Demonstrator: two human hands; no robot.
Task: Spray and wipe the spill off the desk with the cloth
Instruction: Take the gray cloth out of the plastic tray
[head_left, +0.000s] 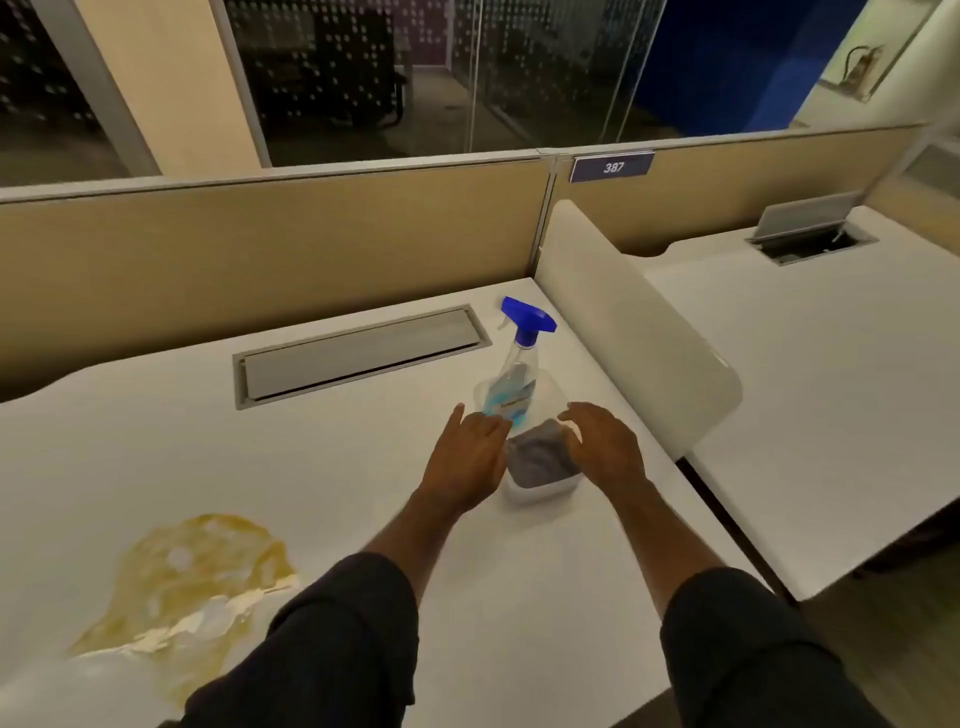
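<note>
- Spray bottle (511, 382): stood upright at the far end of a clear tub (540, 488) on the desk (519, 597); blue trigger head (527, 319) at the top. Long axis is seen near vertical, leaning slightly away from the viewer.
- Cloth (537, 460): grey, bunched in the near end of the same tub, just in front of the bottle.
- Left hand (467, 460): fingers spread and released, nothing grasped; fingertips are seen at the tub's left rim, beside the bottle's base. Contact cannot be told.
- Right hand (605, 444): likewise spread and empty, at the tub's right rim, over the edge of the cloth.
- Key relation: the tub is flanked by both hands. The bottle lies just ahead of the left fingertips; the cloth lies between the hands, nearer the right. The left is judged better placed for the bottle, the right for the cloth.
- Spill (192, 582): yellowish patch, well apart, to the near left of the left hand, at the desk's near edge.
- Neither spraying nor wiping is judged begun.
</note>
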